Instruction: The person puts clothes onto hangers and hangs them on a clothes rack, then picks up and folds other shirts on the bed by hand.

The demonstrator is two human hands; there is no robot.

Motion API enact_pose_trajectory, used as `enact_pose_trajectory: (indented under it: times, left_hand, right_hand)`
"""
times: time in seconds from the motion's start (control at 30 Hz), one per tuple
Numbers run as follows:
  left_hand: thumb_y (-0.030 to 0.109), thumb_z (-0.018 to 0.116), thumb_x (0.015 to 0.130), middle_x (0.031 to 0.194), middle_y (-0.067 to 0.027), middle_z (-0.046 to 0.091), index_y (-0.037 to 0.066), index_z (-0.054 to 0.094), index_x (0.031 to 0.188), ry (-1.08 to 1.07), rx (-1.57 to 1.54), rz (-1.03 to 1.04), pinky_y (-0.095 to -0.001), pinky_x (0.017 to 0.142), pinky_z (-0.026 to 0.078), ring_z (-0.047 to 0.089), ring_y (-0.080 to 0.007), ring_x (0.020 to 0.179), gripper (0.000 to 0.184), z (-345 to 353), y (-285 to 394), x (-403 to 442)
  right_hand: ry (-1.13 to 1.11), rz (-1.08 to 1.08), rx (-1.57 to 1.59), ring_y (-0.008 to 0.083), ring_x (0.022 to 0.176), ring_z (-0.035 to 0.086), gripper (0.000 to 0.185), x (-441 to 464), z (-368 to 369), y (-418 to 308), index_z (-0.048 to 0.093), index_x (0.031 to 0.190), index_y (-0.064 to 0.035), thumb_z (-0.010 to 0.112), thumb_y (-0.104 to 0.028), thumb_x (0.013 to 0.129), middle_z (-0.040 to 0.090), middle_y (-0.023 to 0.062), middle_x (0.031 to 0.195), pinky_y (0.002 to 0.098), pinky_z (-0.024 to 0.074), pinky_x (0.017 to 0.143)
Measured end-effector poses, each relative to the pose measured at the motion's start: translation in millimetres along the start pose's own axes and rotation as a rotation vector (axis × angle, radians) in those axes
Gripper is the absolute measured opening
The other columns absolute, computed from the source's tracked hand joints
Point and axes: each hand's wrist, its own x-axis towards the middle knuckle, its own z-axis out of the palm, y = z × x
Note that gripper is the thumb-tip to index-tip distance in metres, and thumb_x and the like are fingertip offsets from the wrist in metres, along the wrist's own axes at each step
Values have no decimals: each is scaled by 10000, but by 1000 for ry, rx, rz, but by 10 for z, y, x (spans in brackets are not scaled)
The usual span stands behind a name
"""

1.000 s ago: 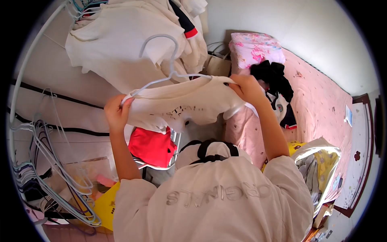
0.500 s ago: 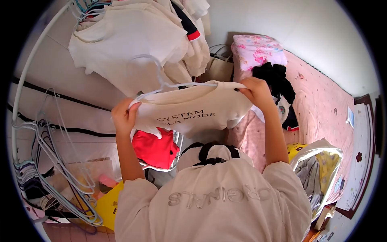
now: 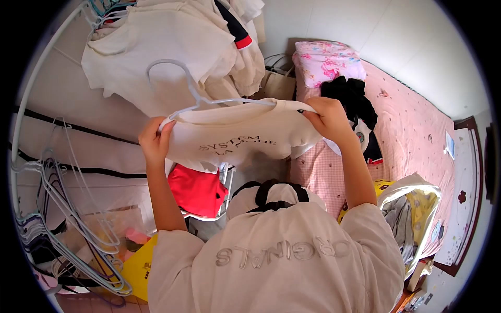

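Observation:
A cream T-shirt (image 3: 235, 141) with dark lettering on its chest is stretched out in front of me. Through its neckline runs a pale grey clothes hanger (image 3: 195, 96), its hook pointing up and to the left. My left hand (image 3: 154, 142) is closed on one shoulder of the shirt, where the hanger's arm comes out near the thumb. At the opposite shoulder, my right hand (image 3: 327, 117) pinches the fabric; whether the hanger's end lies inside that grip is hidden by the cloth.
Cream garments (image 3: 156, 47) hang on a rack (image 3: 31, 88) beyond the shirt. Several bare hangers (image 3: 78, 229) dangle at the left. Red cloth (image 3: 195, 190) lies below. A pink bed (image 3: 407, 120) at right bears a floral pillow (image 3: 330, 62) and black clothing (image 3: 352, 101); a laundry basket (image 3: 436, 194) stands nearby.
The shirt's left shoulder and my left hand have moved slightly up and left. The hanger's hook now shows more clearly. Both hands keep their hold.

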Motion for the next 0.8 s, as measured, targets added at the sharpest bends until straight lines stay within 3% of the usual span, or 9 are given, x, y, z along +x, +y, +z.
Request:
enact_pose_trajectory:
  times: [0.13, 0.23, 0.33, 0.43, 0.57, 0.77, 0.8]
  left_hand:
    - [69, 659, 697, 878, -86, 569, 9, 512, 1047, 50, -59, 25, -262, 737, 415, 529, -155, 783, 384, -12, -162, 51]
    - [81, 654, 709, 1007, -83, 554, 16, 445, 1145, 93, -84, -189, -280, 836, 381, 515, -159, 914, 488, 23, -450, -80]
    - [96, 645, 726, 983, -72, 581, -2, 505, 1084, 40, -627, -627, -269, 811, 400, 536, -142, 906, 397, 147, -1055, -408]
    - [112, 634, 746, 911, -48, 611, -15, 576, 970, -303, -488, -738, -257, 773, 417, 553, -119, 852, 264, 210, -1040, -512]
    - [122, 639, 743, 826, -44, 627, -18, 613, 881, -403, -354, -755, -253, 730, 427, 558, -108, 779, 198, 349, -854, -630]
    - [134, 651, 729, 841, -47, 628, 6, 612, 930, -514, -321, -568, -247, 740, 429, 559, -111, 795, 242, 763, -1587, -1473]
    - [139, 658, 716, 845, -62, 630, 16, 611, 936, -588, -356, -676, -253, 743, 430, 563, -120, 806, 255, 780, -1557, -1530]
  right_hand:
    - [117, 90, 56, 311, 579, 510, 118, 27, -144, -59, 532, 711, -4, 564, -116, 728, 494, 157, 612, 345, 403, 526]
    - [123, 122, 113, 303, 561, 489, 101, 16, -350, -50, 545, 731, 3, 555, -98, 736, 486, 154, 610, 326, 397, 521]
    - [133, 165, 123, 242, 535, 492, 89, -12, -505, 45, 562, 751, 14, 551, -74, 739, 506, 136, 611, 296, 399, 523]
    - [170, 260, 117, 165, 540, 489, 94, -91, -588, 220, 569, 773, 19, 548, -68, 748, 527, 101, 620, 259, 395, 528]
    - [266, 304, 116, 105, 544, 441, 97, -224, -713, 374, 558, 762, 22, 547, -74, 763, 494, 63, 589, 237, 364, 513]
    - [345, 407, 109, 60, 555, 352, 148, -375, -918, 411, 545, 746, 21, 543, -117, 800, 428, -20, 583, 201, 308, 491]
    - [349, 404, 94, 59, 555, 352, 150, -400, -954, 432, 544, 747, 20, 545, -121, 800, 427, -22, 583, 200, 307, 492]
